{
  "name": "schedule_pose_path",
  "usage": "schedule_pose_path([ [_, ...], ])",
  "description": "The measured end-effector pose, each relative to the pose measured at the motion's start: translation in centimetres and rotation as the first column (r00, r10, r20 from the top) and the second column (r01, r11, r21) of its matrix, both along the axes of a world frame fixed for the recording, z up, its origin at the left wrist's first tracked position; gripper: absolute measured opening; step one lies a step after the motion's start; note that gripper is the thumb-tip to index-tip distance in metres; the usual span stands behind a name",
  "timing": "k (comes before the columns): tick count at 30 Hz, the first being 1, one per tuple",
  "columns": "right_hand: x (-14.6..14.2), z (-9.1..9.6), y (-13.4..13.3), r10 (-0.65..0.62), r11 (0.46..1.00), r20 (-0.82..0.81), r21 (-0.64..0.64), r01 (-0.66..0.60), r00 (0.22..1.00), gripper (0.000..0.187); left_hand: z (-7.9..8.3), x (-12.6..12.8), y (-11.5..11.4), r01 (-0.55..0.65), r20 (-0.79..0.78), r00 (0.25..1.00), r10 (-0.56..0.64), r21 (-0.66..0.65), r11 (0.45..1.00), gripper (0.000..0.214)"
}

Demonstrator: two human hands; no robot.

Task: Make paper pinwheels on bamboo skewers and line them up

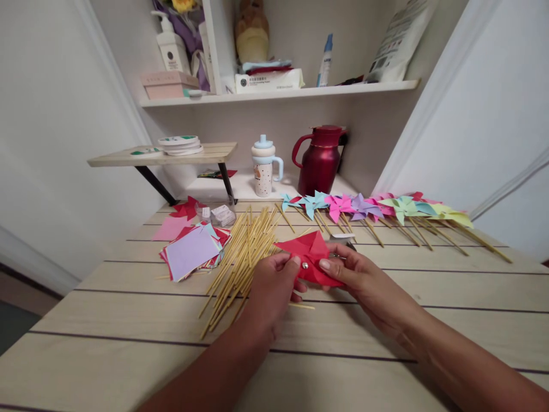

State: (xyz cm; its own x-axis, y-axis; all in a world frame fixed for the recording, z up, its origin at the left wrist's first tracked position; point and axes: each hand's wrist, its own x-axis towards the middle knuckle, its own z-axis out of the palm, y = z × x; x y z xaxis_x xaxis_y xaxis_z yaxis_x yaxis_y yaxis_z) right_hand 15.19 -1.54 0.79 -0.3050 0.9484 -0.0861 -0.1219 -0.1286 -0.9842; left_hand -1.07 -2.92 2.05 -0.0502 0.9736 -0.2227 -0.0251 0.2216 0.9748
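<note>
Between my two hands is a red paper pinwheel [311, 246], held a little above the table, with a shiny round pin head at its middle. My left hand [274, 286] pinches its left side, thumb near the pin. On the right side, my right hand [354, 269] grips the paper between thumb and fingers. Whether a stick is fixed behind the pinwheel is hidden. Loose wooden sticks [246, 252] lie in a heap beside my left hand. Farther left is a stack of coloured paper squares [193, 252], a lilac one on top.
Finished-looking pinwheels on sticks [338, 207] lie in a row at the back right. Small clear packets [223, 215] and red paper [189, 207] sit at the back left. Behind stand a tumbler [263, 171], a red jug [319, 163] and a small raised shelf [214, 153].
</note>
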Motion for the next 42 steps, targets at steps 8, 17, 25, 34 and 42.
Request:
schedule_pose_path([
  [8, 1.0, -0.6, 0.7, -0.396, 0.828, 0.304, 0.526, 0.194, 0.866, 0.038, -0.3, -0.3, 0.5, -0.041, -0.047, 0.998, 0.041, 0.002, 0.999, 0.019],
  [17, 0.8, -0.1, 0.0, -0.350, 0.763, 0.493, 0.643, -0.063, 0.796, 0.007, -1.6, 0.2, 0.7, -0.020, -0.029, 0.999, 0.020, 0.002, 1.000, 0.020],
  [25, 0.7, -0.6, 0.2, -0.353, 0.763, 0.517, 0.641, -0.079, 0.779, 0.009, -1.0, 0.8, -0.1, 0.038, 0.070, 0.997, -0.040, 0.022, 0.999, 0.023],
  [34, 0.9, -0.5, 0.0, -0.367, 0.722, 0.596, 0.667, -0.185, 0.714, 0.011, -1.7, 1.0, -0.3, 0.040, 0.164, 0.986, -0.037, -0.020, 0.999, 0.022],
  [42, 1.1, -0.3, 0.3, -0.301, 0.786, 0.679, 0.574, -0.229, 0.670, 0.011, -1.7, 1.3, -0.5, 0.024, 0.138, 0.990, -0.023, -0.008, 1.000, 0.021],
])
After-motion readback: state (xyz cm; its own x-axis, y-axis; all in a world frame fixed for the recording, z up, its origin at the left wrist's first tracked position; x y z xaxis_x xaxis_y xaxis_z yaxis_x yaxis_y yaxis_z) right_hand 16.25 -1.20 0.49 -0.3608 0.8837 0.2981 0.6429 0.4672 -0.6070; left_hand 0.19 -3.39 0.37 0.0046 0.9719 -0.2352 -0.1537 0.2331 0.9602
